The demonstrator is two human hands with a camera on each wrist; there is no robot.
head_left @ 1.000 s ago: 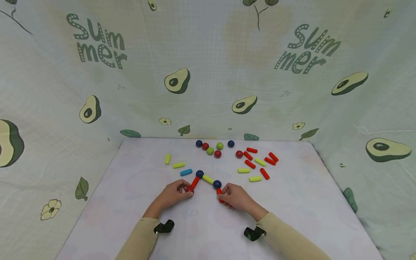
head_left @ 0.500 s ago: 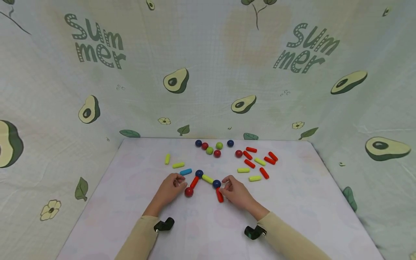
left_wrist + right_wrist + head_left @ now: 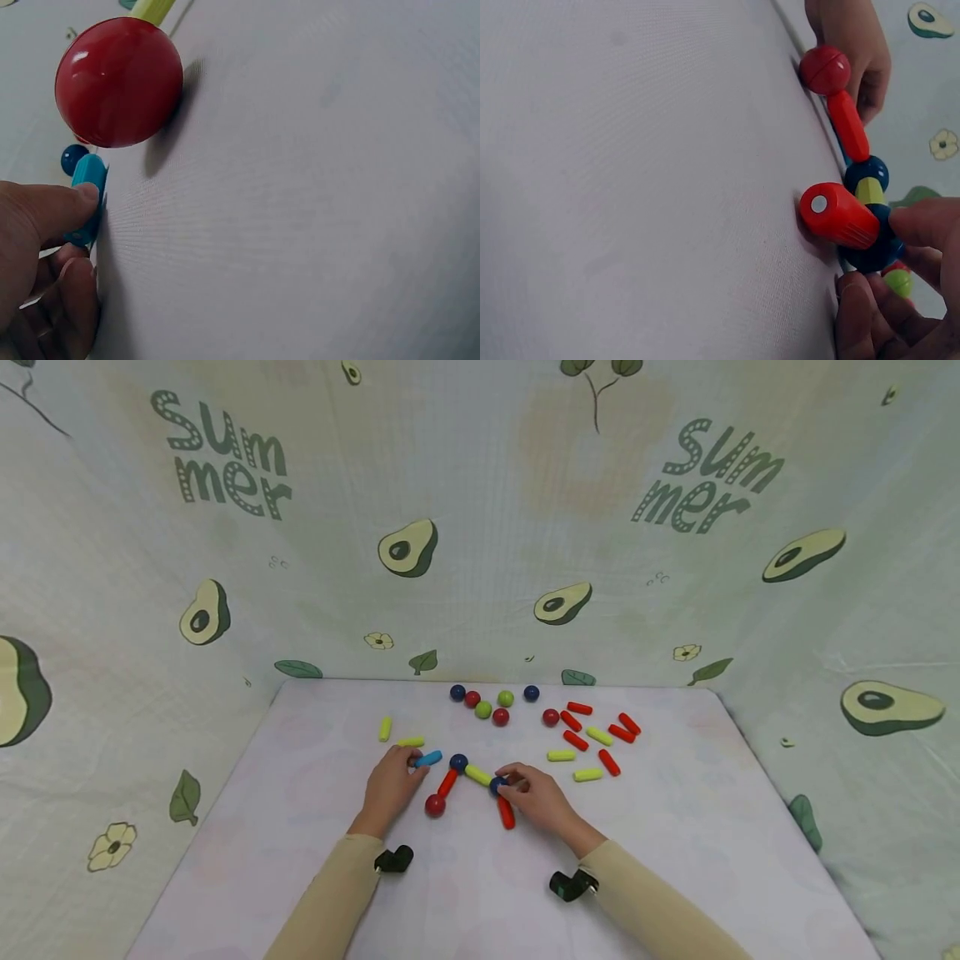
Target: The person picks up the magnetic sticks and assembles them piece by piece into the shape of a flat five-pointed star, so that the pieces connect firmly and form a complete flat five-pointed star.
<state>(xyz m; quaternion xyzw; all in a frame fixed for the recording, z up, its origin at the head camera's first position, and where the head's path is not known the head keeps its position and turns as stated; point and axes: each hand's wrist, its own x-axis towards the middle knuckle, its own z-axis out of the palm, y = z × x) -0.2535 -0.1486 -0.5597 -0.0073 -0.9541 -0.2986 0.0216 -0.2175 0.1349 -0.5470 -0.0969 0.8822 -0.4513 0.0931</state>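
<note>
My left hand (image 3: 390, 783) pinches a blue magnetic rod (image 3: 88, 176) between thumb and fingers, left of a joined chain. That chain runs from a red ball (image 3: 435, 806) through a red rod (image 3: 447, 782), a dark blue ball (image 3: 459, 763) and a yellow-green rod (image 3: 477, 774) to a second dark blue ball (image 3: 871, 255). From this last ball another red rod (image 3: 506, 813) points toward me, a silver disc (image 3: 819, 204) showing in its free end. My right hand (image 3: 538, 797) grips the second dark blue ball with thumb and fingers.
Loose red and yellow-green rods (image 3: 561, 756) lie to the right, near a red ball (image 3: 551, 717). Several dark blue, red and green balls (image 3: 483, 710) sit at the table's back. Two yellow-green rods (image 3: 386, 728) lie beyond my left hand. A printed cloth (image 3: 480, 527) hangs behind.
My left hand has let go of the chain's red ball, moved forward and taken hold of the blue rod. My right hand has shifted from the near red rod to the dark blue ball.
</note>
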